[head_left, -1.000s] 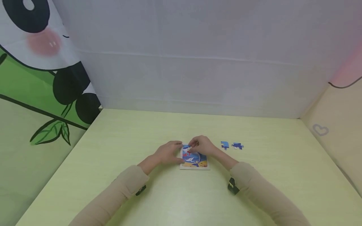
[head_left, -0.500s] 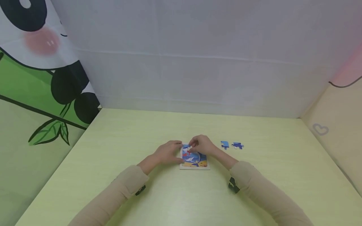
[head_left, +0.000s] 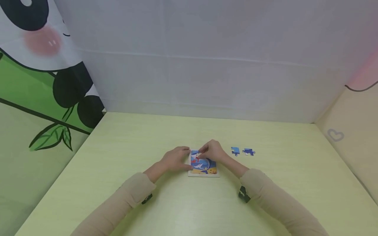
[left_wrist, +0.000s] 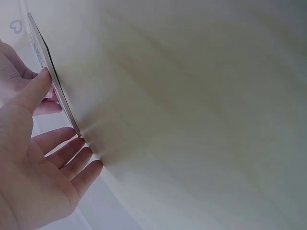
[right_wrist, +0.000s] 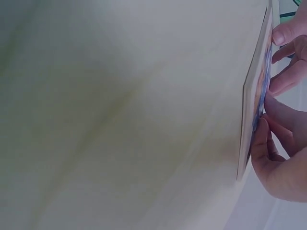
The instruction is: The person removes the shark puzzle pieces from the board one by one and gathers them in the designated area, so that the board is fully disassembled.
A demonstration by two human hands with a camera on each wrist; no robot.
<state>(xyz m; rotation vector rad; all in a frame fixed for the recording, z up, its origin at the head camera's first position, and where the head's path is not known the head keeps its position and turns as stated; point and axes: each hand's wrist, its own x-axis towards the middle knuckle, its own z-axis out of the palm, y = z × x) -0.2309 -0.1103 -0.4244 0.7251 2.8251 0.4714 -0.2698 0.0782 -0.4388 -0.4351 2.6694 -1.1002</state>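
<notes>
A small jigsaw puzzle [head_left: 200,166] with a sea picture lies in a white-edged tray [head_left: 203,175] on the table. My left hand [head_left: 176,159] rests along the tray's left side. Its thumb touches the near part of the edge and its fingers lie by the far corner, fingertips on the tabletop in the left wrist view. Over the puzzle's upper part, my right hand [head_left: 213,151] pinches with curled fingers and thumb at a puzzle piece, mostly hidden by the fingers. In the right wrist view, the right fingertips touch the picture side of the puzzle [right_wrist: 262,91].
Two loose blue puzzle pieces lie right of my right hand: a light one [head_left: 235,150] and a darker one [head_left: 249,151]. The pale yellow table [head_left: 189,206] ends at a grey-white cloth wall [head_left: 189,85]. Printed cloth panels stand at both sides.
My right hand has shifted very slightly at the puzzle's upper part. The left hand, the tray and the loose pieces keep their places; the head view has tilted a touch.
</notes>
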